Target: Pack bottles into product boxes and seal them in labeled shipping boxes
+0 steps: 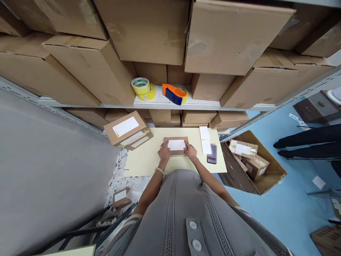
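Observation:
A small brown cardboard box [177,153] lies flat on the cream tabletop [149,161] in front of me, with a white label [176,144] on its top face. My left hand [164,153] is at the left end of the label, fingers closed at its edge. At the opposite end, my right hand [190,150] has its fingers closed on the label's upper right corner. Both hands also touch the small box. Whether the label is fully stuck down cannot be made out.
A larger labelled carton [128,130] sits tilted at the table's left. Label sheets [205,139] and a phone [212,154] lie right. Tape rolls [143,89] and an orange-blue tape dispenser [174,94] occupy the shelf. An open carton [271,174] holding parcels stands on the floor, right.

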`<state>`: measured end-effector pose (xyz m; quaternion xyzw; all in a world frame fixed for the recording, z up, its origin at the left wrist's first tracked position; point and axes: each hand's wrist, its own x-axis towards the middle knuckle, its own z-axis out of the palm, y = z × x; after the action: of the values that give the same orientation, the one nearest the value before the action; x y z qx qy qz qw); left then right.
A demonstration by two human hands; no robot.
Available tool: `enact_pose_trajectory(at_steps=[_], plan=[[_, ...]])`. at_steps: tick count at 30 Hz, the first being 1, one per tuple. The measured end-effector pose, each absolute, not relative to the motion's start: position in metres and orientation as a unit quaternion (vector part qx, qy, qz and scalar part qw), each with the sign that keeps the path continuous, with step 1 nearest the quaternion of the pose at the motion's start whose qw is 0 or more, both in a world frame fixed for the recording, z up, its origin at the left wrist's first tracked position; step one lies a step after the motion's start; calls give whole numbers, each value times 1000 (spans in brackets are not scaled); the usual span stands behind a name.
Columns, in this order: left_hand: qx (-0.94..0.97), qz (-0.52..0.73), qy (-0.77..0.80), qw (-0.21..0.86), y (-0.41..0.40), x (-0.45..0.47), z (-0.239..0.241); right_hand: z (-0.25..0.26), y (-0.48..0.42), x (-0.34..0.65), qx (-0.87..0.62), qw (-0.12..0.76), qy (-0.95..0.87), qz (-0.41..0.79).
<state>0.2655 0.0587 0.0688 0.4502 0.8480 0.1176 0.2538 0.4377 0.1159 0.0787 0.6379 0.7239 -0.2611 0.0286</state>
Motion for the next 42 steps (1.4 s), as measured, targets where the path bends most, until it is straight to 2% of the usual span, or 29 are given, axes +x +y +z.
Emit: enact_pose_trajectory(at_steps=[10,18,22,26,30,36,42], plan=[[426,191,834,295,53,259,77,96,112,436,628,6,747,-217],[399,297,820,283,47,249,129,160,127,417,593,-43,788,-158],[400,371,811,213,38,235,178,214,129,398,560,-76,817,-111],[421,444,787,85,19,209,231,271,123,369,525,-131,838,-78],[398,477,784,4,1,166,266,308,120,322,452,-180,871,-69],[312,489,814,-23,-7,92,272,315,123,231,372,-130,914,-92],[258,436,862,14,3,50,262,304,133,173,388,-100,908,-119]])
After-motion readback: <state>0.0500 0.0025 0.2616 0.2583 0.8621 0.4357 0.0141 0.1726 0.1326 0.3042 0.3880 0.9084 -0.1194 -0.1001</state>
